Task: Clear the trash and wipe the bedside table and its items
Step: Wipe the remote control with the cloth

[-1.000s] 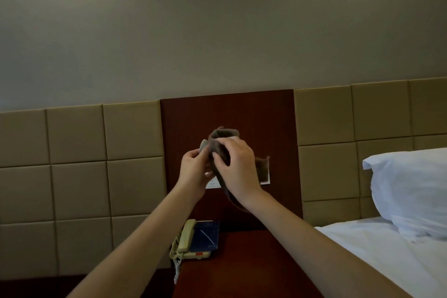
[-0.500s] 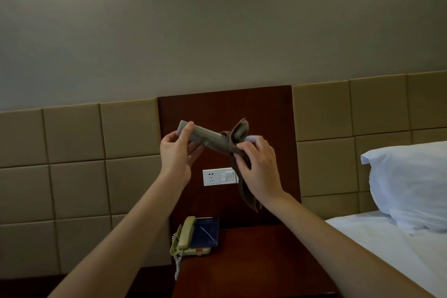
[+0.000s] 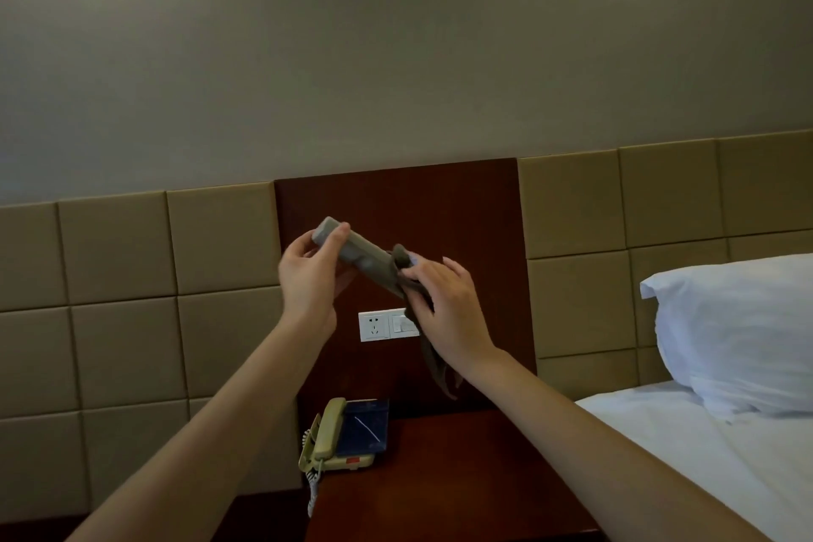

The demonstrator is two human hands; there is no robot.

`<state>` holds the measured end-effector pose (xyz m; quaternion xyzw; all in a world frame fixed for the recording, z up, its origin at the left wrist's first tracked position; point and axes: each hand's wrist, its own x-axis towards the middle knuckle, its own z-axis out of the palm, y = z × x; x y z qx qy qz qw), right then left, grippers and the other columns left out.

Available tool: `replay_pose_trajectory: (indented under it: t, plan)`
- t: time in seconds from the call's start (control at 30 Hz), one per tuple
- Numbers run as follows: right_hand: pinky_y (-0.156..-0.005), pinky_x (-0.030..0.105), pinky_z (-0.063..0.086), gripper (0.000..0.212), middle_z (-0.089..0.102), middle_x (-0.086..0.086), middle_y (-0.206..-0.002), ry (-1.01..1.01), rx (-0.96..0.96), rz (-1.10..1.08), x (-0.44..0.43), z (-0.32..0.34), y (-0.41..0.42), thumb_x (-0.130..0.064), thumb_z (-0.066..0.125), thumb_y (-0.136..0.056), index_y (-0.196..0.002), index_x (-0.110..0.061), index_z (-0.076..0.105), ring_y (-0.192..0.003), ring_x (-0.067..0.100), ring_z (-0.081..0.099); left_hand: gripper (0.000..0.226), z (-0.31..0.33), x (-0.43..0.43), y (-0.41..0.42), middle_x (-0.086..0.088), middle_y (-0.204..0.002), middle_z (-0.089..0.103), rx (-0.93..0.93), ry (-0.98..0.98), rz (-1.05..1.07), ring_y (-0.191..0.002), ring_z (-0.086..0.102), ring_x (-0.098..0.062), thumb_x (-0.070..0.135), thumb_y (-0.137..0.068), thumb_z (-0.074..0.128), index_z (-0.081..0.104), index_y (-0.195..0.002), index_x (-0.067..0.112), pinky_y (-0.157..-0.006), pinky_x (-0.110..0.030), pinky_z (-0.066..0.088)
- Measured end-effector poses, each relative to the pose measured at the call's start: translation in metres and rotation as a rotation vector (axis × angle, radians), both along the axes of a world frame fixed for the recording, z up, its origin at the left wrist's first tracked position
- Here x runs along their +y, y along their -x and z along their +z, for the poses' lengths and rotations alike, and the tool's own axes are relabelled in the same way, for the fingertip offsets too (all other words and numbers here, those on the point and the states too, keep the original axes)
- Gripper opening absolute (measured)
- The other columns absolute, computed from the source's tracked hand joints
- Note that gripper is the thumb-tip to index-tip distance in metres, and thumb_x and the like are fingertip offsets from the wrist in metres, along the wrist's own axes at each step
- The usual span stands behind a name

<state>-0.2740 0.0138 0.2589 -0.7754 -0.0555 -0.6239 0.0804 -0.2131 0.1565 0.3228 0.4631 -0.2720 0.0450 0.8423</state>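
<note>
My left hand (image 3: 310,282) grips the upper end of a grey remote control (image 3: 356,253), held up in front of the dark wood wall panel and tilted down to the right. My right hand (image 3: 448,312) holds a brown-grey cloth (image 3: 433,359) wrapped round the remote's lower end; the cloth's loose tail hangs below my wrist. Below stands the dark wooden bedside table (image 3: 444,480) with a beige corded telephone (image 3: 327,438) at its back left corner.
A white wall socket and switch plate (image 3: 380,326) sits on the wood panel behind my hands. Padded beige headboard panels (image 3: 132,312) run left and right. The bed with white sheet (image 3: 726,462) and pillow (image 3: 743,330) borders the table on the right.
The remote, first hidden inside the cloth between both hands, now shows along most of its length. My hands have drawn apart, with the cloth sliding to the lower end.
</note>
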Motion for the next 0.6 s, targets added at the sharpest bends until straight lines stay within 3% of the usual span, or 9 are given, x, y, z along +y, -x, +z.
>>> replay_pose_trajectory:
  t: [0.1, 0.17, 0.2, 0.3, 0.33, 0.43, 0.5, 0.6]
  plan:
    - [-0.098, 0.035, 0.045, 0.009, 0.070, -0.002, -0.102, -0.196, 0.072, 0.054, -0.010, -0.016, 0.000, -0.011, 0.057, -0.091, -0.098, -0.013, 0.064, -0.093, 0.009, 0.065, 0.045, 0.005, 0.010, -0.009, -0.013, -0.115, 0.061, 0.163, 0.156, -0.087, -0.097, 0.067, -0.024, 0.025, -0.089, 0.064, 0.048, -0.128, 0.006, -0.080, -0.035, 0.057]
    - [-0.079, 0.018, 0.049, 0.007, 0.066, -0.005, -0.089, -0.411, 0.083, 0.189, -0.006, -0.020, 0.002, -0.009, 0.058, -0.093, -0.091, -0.015, 0.062, -0.082, 0.000, 0.062, 0.041, 0.007, 0.012, -0.010, -0.014, -0.116, 0.060, 0.160, 0.172, -0.077, -0.097, 0.066, -0.024, 0.028, -0.093, 0.058, 0.047, -0.126, 0.008, -0.078, -0.035, 0.058]
    - [-0.073, 0.017, 0.048, 0.010, 0.063, -0.006, -0.084, -0.551, 0.048, 0.263, -0.001, -0.018, 0.003, -0.011, 0.057, -0.094, -0.087, -0.017, 0.059, -0.079, 0.001, 0.061, 0.038, 0.009, 0.011, -0.010, -0.013, -0.119, 0.058, 0.135, 0.150, -0.040, -0.101, 0.065, -0.024, 0.029, -0.093, 0.058, 0.047, -0.125, 0.011, -0.076, -0.034, 0.057]
    - [-0.078, 0.038, 0.054, 0.009, 0.062, 0.004, -0.087, -0.954, -0.036, 0.436, 0.013, -0.006, 0.004, -0.017, 0.056, -0.095, -0.086, -0.018, 0.057, -0.088, 0.021, 0.063, 0.037, 0.009, 0.009, -0.012, -0.012, -0.123, 0.054, 0.210, 0.155, -0.067, -0.104, 0.062, -0.026, 0.026, -0.094, 0.057, 0.045, -0.127, 0.013, -0.073, -0.035, 0.058]
    - [-0.079, 0.038, 0.054, 0.007, 0.063, 0.007, -0.091, -1.037, -0.028, 0.497, 0.019, -0.001, 0.005, -0.017, 0.055, -0.095, -0.088, -0.018, 0.057, -0.091, 0.025, 0.063, 0.040, 0.008, 0.009, -0.013, -0.013, -0.122, 0.054, 0.258, 0.182, -0.129, -0.101, 0.062, -0.027, 0.026, -0.095, 0.056, 0.044, -0.130, 0.011, -0.068, -0.034, 0.059]
    - [-0.073, 0.026, 0.053, 0.005, 0.063, 0.008, -0.098, -1.173, 0.002, 0.681, 0.041, 0.013, 0.007, -0.016, 0.053, -0.096, -0.094, -0.018, 0.058, -0.092, 0.022, 0.063, 0.042, 0.000, 0.003, -0.015, -0.013, -0.111, 0.058, 0.323, 0.212, -0.212, -0.088, 0.064, -0.022, 0.027, -0.097, 0.051, 0.042, -0.135, 0.009, -0.053, -0.028, 0.056]
    - [-0.068, 0.022, 0.052, 0.007, 0.063, 0.005, -0.096, -1.227, -0.033, 0.731, 0.051, 0.018, 0.007, -0.015, 0.053, -0.097, -0.094, -0.020, 0.057, -0.087, 0.017, 0.062, 0.041, -0.005, -0.002, -0.016, -0.008, -0.100, 0.057, 0.303, 0.208, -0.191, -0.082, 0.062, -0.017, 0.025, -0.099, 0.047, 0.040, -0.136, 0.008, -0.052, -0.025, 0.053]
    - [-0.075, 0.029, 0.055, 0.009, 0.062, 0.006, -0.097, -1.220, -0.115, 0.714, 0.056, 0.023, 0.003, -0.014, 0.052, -0.097, -0.092, -0.021, 0.057, -0.089, 0.019, 0.063, 0.037, -0.010, -0.005, -0.017, -0.010, -0.103, 0.056, 0.328, 0.207, -0.242, -0.086, 0.062, -0.018, 0.021, -0.100, 0.046, 0.042, -0.133, 0.007, -0.055, -0.026, 0.055]
